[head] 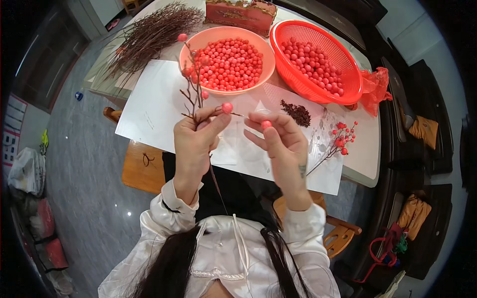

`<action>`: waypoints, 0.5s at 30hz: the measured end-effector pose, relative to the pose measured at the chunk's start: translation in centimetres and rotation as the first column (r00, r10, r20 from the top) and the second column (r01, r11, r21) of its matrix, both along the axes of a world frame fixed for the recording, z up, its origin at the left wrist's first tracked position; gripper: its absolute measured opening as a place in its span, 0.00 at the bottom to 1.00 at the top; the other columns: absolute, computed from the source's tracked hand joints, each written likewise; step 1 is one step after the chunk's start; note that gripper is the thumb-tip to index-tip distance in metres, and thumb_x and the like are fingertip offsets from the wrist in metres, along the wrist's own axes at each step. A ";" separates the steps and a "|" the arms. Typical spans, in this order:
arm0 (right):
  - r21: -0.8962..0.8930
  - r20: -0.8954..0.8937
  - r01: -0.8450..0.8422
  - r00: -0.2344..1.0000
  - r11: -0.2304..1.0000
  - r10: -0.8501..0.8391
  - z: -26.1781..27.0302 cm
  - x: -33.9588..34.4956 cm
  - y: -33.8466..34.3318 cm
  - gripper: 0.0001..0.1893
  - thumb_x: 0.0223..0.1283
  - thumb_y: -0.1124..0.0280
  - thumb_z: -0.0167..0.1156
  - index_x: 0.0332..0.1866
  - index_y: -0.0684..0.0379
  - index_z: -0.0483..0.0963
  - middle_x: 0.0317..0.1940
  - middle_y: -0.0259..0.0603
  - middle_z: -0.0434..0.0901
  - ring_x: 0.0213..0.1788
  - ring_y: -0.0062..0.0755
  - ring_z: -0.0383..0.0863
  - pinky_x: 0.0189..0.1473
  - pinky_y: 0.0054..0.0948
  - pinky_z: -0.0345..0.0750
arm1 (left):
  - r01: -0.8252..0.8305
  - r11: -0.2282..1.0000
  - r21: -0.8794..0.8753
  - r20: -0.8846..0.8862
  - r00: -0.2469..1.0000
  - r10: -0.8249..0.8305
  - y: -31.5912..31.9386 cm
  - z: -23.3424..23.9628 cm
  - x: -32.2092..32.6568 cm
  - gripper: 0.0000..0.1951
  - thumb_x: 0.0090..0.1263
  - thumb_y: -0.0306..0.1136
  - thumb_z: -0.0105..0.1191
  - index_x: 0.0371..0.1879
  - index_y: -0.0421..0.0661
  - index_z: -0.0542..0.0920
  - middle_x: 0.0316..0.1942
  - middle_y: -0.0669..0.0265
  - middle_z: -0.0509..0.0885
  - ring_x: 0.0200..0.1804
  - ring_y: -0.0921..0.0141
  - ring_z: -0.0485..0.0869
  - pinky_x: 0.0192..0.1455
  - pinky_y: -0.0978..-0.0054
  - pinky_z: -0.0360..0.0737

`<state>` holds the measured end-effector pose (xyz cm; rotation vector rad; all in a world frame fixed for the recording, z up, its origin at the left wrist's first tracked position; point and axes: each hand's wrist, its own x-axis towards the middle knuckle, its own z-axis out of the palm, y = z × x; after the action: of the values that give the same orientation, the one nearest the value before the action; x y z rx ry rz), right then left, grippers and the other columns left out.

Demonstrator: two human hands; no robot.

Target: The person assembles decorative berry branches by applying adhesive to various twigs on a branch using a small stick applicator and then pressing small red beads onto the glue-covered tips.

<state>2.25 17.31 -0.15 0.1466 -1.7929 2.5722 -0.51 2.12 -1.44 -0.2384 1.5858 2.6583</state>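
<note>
My left hand [199, 139] grips a brown artificial branch [194, 97] that bears several pinkish-red berries. One twig of it points right, with a red berry [227, 108] just above my left thumb and a pale tip near my right fingers. Between the thumb and fingers of my right hand [281, 143] is a loose red berry [266, 124], close to that tip but apart from it. Beyond the hands stand a pale orange bowl [181, 56] of small red berries and a red plastic colander [352, 70] of larger ones.
A bundle of bare brown twigs [152, 35] lies at the table's far left. On the white board [143, 108] are a small pile of dark brown bits [295, 113] and a berry spray [337, 143]. An ornate red box [240, 16] stands behind the bowl; a red plastic bag [375, 91] is beside the colander.
</note>
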 end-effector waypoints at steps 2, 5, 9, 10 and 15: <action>-0.279 0.023 0.053 0.999 0.959 -0.049 -0.7 -0.2 -1.5 0.12 0.64 0.72 0.51 0.47 0.69 0.66 0.48 0.50 0.75 0.51 0.35 0.76 0.56 0.33 0.74 | -0.003 1.000 -0.006 -0.030 1.000 0.002 0.6 0.3 0.5 0.10 0.57 0.25 0.61 0.37 0.35 0.81 0.14 0.82 0.64 0.14 0.89 0.55 0.15 0.87 0.47; -0.431 -0.024 -0.037 0.999 0.902 0.030 -1.6 -0.6 -2.6 0.13 0.65 0.70 0.50 0.48 0.67 0.64 0.51 0.53 0.73 0.53 0.39 0.75 0.57 0.34 0.74 | -0.001 1.000 0.005 -0.055 0.998 0.001 1.1 0.6 1.1 0.09 0.58 0.25 0.61 0.36 0.35 0.81 0.14 0.83 0.64 0.15 0.89 0.57 0.16 0.88 0.48; -0.515 -0.034 -0.005 0.999 0.857 -0.014 -2.1 -0.4 -3.1 0.13 0.65 0.69 0.50 0.48 0.67 0.63 0.50 0.57 0.73 0.52 0.41 0.76 0.57 0.35 0.75 | -0.070 0.997 -0.045 -0.098 0.993 0.065 1.4 0.1 1.2 0.08 0.58 0.24 0.60 0.36 0.36 0.80 0.18 0.79 0.68 0.16 0.89 0.57 0.16 0.88 0.49; -0.516 -0.033 -0.005 0.999 0.857 -0.014 -2.1 -0.4 -3.0 0.13 0.65 0.69 0.50 0.48 0.67 0.63 0.50 0.57 0.73 0.52 0.41 0.76 0.57 0.35 0.75 | -0.081 0.995 -0.062 -0.125 0.989 0.073 1.4 -0.1 1.2 0.08 0.58 0.24 0.60 0.36 0.36 0.80 0.20 0.76 0.73 0.16 0.88 0.57 0.16 0.87 0.49; -0.483 -0.042 -0.009 0.999 0.876 -0.013 -2.2 -0.4 -2.9 0.12 0.64 0.71 0.50 0.48 0.67 0.63 0.49 0.58 0.73 0.52 0.41 0.76 0.56 0.34 0.75 | -0.112 0.988 -0.106 -0.128 0.987 0.098 1.6 -0.2 1.3 0.08 0.57 0.25 0.61 0.34 0.37 0.82 0.15 0.82 0.62 0.17 0.88 0.57 0.18 0.88 0.49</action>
<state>1.86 14.40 -2.33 0.1925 -1.0779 2.8881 0.80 3.70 -1.61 -0.1690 1.8122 2.7122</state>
